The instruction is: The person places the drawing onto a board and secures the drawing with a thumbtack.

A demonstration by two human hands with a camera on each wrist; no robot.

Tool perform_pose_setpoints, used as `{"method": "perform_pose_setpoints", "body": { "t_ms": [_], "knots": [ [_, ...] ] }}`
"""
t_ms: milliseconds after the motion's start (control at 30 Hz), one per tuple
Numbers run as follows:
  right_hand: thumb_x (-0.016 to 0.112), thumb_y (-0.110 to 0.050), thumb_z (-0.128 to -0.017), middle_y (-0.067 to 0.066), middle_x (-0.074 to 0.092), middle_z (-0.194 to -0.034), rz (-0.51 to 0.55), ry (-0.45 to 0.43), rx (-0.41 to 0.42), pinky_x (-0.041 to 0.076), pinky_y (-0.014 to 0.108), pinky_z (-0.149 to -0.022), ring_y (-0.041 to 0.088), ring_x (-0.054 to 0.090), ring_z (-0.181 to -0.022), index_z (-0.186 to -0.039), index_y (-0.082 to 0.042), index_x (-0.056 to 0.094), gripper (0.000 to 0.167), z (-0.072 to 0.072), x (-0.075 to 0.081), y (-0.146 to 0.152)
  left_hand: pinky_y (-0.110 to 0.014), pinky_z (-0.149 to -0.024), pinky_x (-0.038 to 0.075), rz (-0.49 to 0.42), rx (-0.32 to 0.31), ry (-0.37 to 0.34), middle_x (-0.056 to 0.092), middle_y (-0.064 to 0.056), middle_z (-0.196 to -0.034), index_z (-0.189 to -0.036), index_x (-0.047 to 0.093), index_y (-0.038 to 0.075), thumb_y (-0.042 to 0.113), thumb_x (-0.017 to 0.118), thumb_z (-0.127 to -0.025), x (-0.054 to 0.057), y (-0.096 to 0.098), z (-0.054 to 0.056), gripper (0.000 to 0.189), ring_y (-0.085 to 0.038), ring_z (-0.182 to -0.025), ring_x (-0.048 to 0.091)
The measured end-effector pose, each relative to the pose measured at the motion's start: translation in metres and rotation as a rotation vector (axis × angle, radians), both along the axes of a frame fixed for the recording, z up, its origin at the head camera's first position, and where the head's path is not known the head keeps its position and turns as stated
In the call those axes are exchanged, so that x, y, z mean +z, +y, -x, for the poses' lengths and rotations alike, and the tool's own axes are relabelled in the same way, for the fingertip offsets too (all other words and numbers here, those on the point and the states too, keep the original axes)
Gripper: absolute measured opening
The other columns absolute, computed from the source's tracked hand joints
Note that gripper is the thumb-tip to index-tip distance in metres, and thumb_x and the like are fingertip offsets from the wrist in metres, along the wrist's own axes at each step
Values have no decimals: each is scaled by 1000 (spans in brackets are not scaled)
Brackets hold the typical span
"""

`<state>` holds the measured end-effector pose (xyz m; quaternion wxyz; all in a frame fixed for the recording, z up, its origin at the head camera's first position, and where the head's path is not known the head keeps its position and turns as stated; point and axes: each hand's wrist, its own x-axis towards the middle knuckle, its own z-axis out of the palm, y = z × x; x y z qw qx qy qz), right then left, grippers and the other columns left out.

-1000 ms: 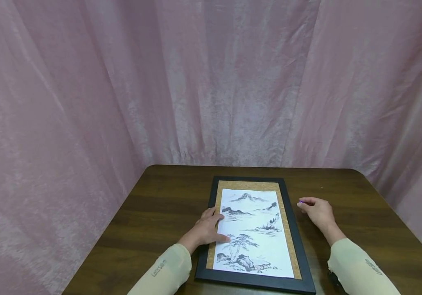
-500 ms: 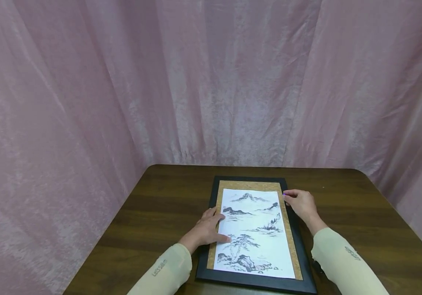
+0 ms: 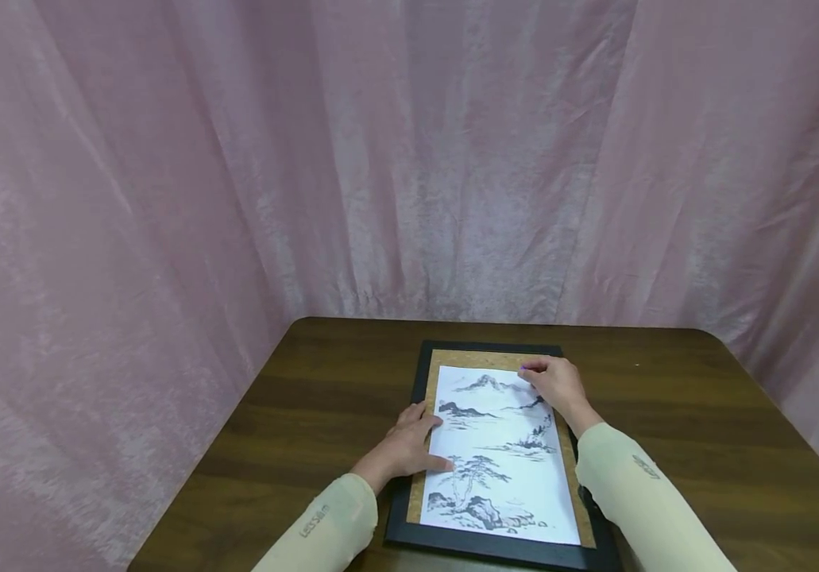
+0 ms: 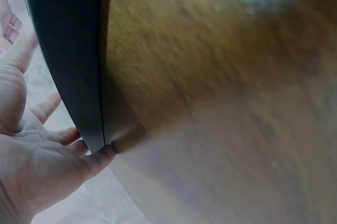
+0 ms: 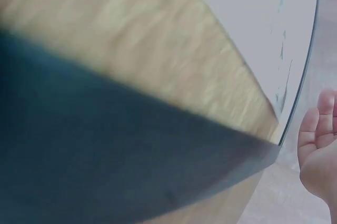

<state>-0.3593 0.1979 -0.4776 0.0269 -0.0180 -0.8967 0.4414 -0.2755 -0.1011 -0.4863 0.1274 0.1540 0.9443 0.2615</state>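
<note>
A framed cork board (image 3: 473,359) with a black border lies on the table, and a white sheet of paper (image 3: 516,496) printed with an ink landscape rests on it. My left hand (image 3: 405,445) spreads over the board's left side, its thumb and index finger on the paper's edge. In the left wrist view, that hand (image 4: 47,166) lies along the black frame. At the paper's top right corner, my right hand (image 3: 559,387) pinches a small purple pushpin (image 3: 523,367), mostly hidden by the fingertips. Whether the pin touches the paper, I cannot tell.
A dark brown wooden table (image 3: 295,413) carries the board and extends to both sides of it. Pink velvet curtains (image 3: 409,199) hang behind and around the table. A tiny pale speck (image 3: 637,365) lies on the table right of the board.
My right hand has moved left from beside the board to the paper's top right corner, still pinching the pushpin. The left hand has stayed in place on the board.
</note>
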Motion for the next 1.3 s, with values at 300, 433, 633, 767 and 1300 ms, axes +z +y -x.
{"method": "perform_pose_setpoints", "body": {
  "t_ms": [300, 433, 633, 767, 1300],
  "knots": [
    [67, -22, -96, 13, 70, -112, 1, 42, 31, 52, 40, -81, 27, 64, -100, -112, -5, 74, 24, 12, 4, -12, -57, -113, 24, 6, 0, 10, 18, -12, -163, -144, 50, 16, 51, 80, -79, 1, 0, 0, 80, -32, -150, 11],
    [67, -21, -95, 12, 71, -109, 4, 34, 26, 51, 37, -79, 25, 63, -95, -110, -6, 75, 23, 19, 3, -16, -57, -113, 24, -3, -6, 10, 18, -13, -163, -144, 50, 14, 50, 81, -79, 2, 0, -1, 80, -32, -150, 11],
    [69, -20, -94, 10, 72, -104, -44, 43, 44, 48, 36, -78, 24, 62, -92, -105, -7, 76, 18, 30, -6, -24, -58, -113, 25, 11, -4, 19, 19, -14, -162, -143, 50, 14, 50, 81, -79, 1, 1, -2, 80, -33, -150, 12],
    [70, -19, -93, 7, 71, -98, -51, 15, 57, 45, 36, -76, 23, 59, -89, -99, -8, 76, 14, 33, -11, -30, -58, -113, 25, 11, -5, 17, 19, -14, -163, -144, 50, 15, 50, 81, -79, 0, 1, -3, 80, -33, -150, 12],
    [71, -20, -93, 12, 68, -115, -37, -51, 70, 43, 48, -94, 30, 58, -107, -103, -9, 77, 16, 39, -17, -48, -56, -112, 27, 39, 23, 19, 21, -11, -163, -143, 52, 16, 50, 82, -78, -2, 3, -3, 79, -30, -150, 14]
  ]
}}
